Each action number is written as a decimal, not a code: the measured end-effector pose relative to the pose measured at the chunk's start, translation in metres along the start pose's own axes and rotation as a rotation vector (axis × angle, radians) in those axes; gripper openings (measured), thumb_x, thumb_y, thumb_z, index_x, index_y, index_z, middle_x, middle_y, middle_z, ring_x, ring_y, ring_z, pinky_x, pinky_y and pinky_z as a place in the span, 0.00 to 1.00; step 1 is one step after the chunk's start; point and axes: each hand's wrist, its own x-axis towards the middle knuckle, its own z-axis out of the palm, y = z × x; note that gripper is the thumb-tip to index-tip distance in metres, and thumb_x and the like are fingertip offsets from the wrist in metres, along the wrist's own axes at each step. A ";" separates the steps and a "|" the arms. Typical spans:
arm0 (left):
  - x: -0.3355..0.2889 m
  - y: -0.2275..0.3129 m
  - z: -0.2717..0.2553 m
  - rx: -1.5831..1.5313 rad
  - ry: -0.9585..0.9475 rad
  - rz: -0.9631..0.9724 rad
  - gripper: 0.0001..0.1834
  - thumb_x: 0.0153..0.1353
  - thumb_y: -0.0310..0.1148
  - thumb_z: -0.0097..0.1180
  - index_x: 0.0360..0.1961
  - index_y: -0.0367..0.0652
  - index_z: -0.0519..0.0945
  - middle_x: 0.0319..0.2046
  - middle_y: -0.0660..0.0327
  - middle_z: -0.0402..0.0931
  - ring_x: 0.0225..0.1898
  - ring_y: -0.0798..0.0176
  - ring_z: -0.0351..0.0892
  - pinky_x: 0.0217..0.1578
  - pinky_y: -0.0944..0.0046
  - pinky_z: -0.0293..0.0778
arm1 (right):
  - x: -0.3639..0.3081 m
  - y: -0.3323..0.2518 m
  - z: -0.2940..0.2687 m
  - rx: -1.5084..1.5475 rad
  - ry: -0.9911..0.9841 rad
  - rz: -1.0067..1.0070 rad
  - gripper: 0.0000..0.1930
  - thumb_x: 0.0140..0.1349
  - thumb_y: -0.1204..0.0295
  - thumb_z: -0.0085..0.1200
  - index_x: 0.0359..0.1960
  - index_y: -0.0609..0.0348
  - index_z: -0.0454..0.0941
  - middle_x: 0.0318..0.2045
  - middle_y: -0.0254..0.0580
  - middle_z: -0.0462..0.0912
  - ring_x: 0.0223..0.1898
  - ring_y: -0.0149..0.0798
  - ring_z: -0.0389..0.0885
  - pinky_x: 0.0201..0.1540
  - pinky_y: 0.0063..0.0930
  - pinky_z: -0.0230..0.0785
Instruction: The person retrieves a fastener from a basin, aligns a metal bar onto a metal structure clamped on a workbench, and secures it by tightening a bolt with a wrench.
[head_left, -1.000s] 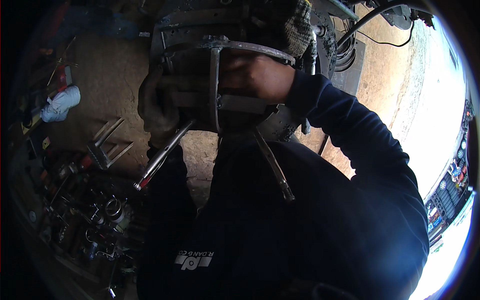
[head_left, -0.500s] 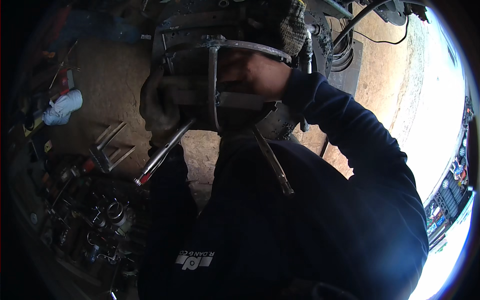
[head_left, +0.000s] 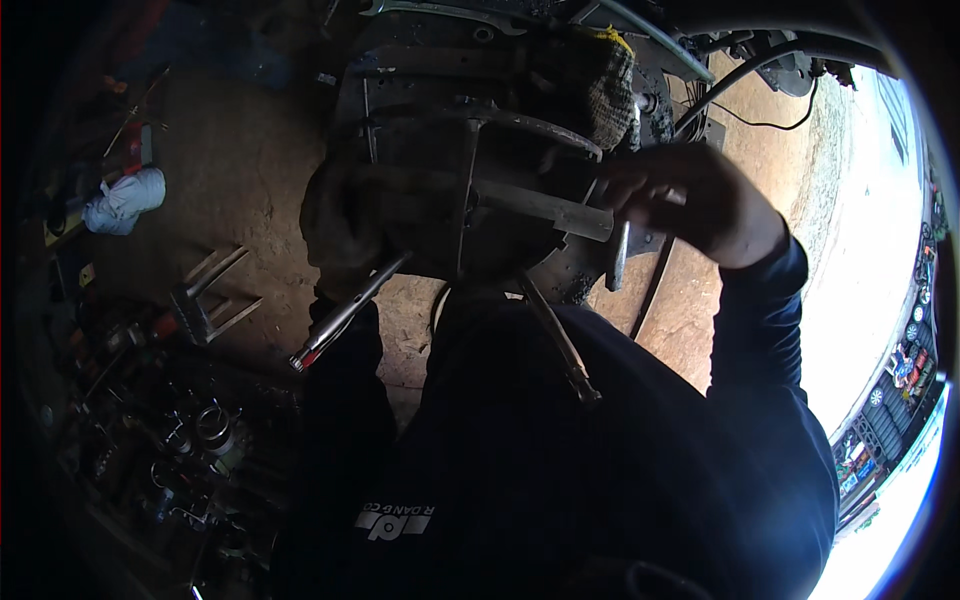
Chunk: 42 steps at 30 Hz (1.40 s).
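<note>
My left hand (head_left: 342, 218), in a dark work glove, is closed at the left end of a flat metal bar (head_left: 555, 212); deep shade hides its fingertips. The bar lies across a dark curved metal frame (head_left: 467, 185), behind its upright strut. Bare and slightly blurred, my right hand (head_left: 705, 205) is off the bar's right end, fingers loosely bent and apart, with nothing plainly held. It is just above a grey metal handle (head_left: 618, 258). A shiny rod (head_left: 350, 312) and a thinner worn rod (head_left: 560, 340) stick out toward me from below the frame.
A knitted work glove (head_left: 605, 95) lies at the back of the dark metal bench, near an open-end wrench (head_left: 450, 12). A black hose (head_left: 740, 90) runs at the upper right. On the floor left are a forked metal piece (head_left: 210, 300), a pale cloth (head_left: 125, 200) and cluttered metal parts (head_left: 215, 430).
My right hand has come out from inside the curved frame and moved right, past the bar's end. The bar now reaches farther right past the strut. My left hand stays at the left side.
</note>
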 end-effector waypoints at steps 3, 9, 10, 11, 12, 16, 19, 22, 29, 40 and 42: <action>0.003 0.012 -0.003 0.122 0.012 -0.044 0.21 0.64 0.28 0.63 0.57 0.33 0.79 0.47 0.49 0.84 0.45 0.50 0.86 0.46 0.57 0.82 | 0.068 0.012 -0.017 -0.069 0.373 -0.093 0.14 0.70 0.68 0.60 0.54 0.59 0.83 0.48 0.48 0.88 0.47 0.41 0.88 0.51 0.36 0.82; 0.001 -0.007 0.002 0.288 0.015 0.178 0.20 0.63 0.33 0.68 0.53 0.34 0.82 0.47 0.51 0.84 0.45 0.48 0.86 0.46 0.56 0.83 | 0.223 0.083 -0.023 -0.971 0.219 -0.040 0.17 0.69 0.62 0.58 0.54 0.55 0.83 0.49 0.47 0.88 0.50 0.48 0.88 0.52 0.44 0.82; -0.020 -0.023 0.005 0.360 0.155 0.204 0.20 0.63 0.35 0.68 0.52 0.34 0.82 0.48 0.52 0.84 0.45 0.49 0.86 0.46 0.56 0.83 | 0.226 0.067 -0.010 -1.005 0.191 0.082 0.15 0.69 0.63 0.58 0.51 0.57 0.84 0.49 0.49 0.87 0.50 0.49 0.88 0.51 0.43 0.83; -0.019 -0.022 0.008 0.384 0.233 0.224 0.20 0.63 0.35 0.69 0.51 0.34 0.83 0.48 0.52 0.84 0.45 0.49 0.86 0.46 0.56 0.83 | 0.222 0.056 -0.006 -1.047 0.171 0.227 0.14 0.68 0.64 0.58 0.48 0.59 0.85 0.50 0.50 0.87 0.50 0.50 0.88 0.51 0.42 0.83; -0.010 -0.012 0.015 0.399 0.306 0.244 0.19 0.63 0.36 0.69 0.51 0.35 0.83 0.49 0.52 0.84 0.45 0.50 0.86 0.46 0.56 0.83 | 0.216 0.057 -0.009 -1.063 0.177 0.227 0.14 0.68 0.64 0.58 0.48 0.59 0.85 0.50 0.50 0.87 0.50 0.50 0.88 0.51 0.42 0.83; 0.006 0.013 0.014 0.428 0.244 0.289 0.14 0.64 0.33 0.68 0.47 0.38 0.84 0.47 0.54 0.84 0.46 0.50 0.87 0.44 0.57 0.84 | 0.198 0.078 -0.015 -1.166 0.275 0.301 0.13 0.67 0.62 0.57 0.44 0.55 0.87 0.45 0.49 0.89 0.48 0.52 0.88 0.49 0.45 0.83; 0.013 0.027 0.008 0.526 0.235 0.371 0.12 0.64 0.30 0.67 0.47 0.38 0.84 0.47 0.53 0.84 0.46 0.49 0.86 0.45 0.56 0.84 | 0.207 0.073 -0.017 -1.145 0.239 0.345 0.12 0.67 0.63 0.56 0.44 0.54 0.87 0.43 0.48 0.89 0.48 0.51 0.89 0.49 0.46 0.83; 0.017 0.031 0.005 0.570 0.226 0.458 0.15 0.63 0.29 0.67 0.48 0.34 0.83 0.48 0.49 0.83 0.47 0.47 0.86 0.46 0.53 0.84 | 0.217 0.066 -0.016 -1.118 0.197 0.410 0.12 0.65 0.65 0.56 0.45 0.53 0.87 0.44 0.49 0.89 0.49 0.52 0.88 0.50 0.46 0.82; 0.013 0.026 0.004 0.464 0.208 0.374 0.15 0.65 0.32 0.67 0.48 0.35 0.83 0.49 0.50 0.84 0.47 0.46 0.86 0.46 0.54 0.84 | 0.236 0.056 -0.021 -0.980 0.130 0.498 0.20 0.60 0.62 0.57 0.50 0.59 0.86 0.51 0.54 0.87 0.55 0.54 0.86 0.56 0.50 0.80; 0.009 0.026 0.002 0.568 0.245 0.469 0.14 0.65 0.34 0.67 0.48 0.38 0.85 0.47 0.50 0.85 0.47 0.46 0.86 0.46 0.52 0.83 | 0.236 0.067 -0.022 -1.053 0.108 0.370 0.20 0.66 0.62 0.55 0.54 0.61 0.83 0.50 0.54 0.87 0.53 0.52 0.87 0.54 0.49 0.80; 0.011 0.027 0.004 0.546 0.256 0.488 0.14 0.65 0.33 0.67 0.49 0.39 0.84 0.47 0.50 0.85 0.47 0.46 0.86 0.47 0.52 0.83 | 0.226 0.083 -0.040 -1.033 0.250 0.281 0.19 0.68 0.63 0.54 0.55 0.61 0.82 0.49 0.52 0.88 0.51 0.51 0.87 0.52 0.49 0.80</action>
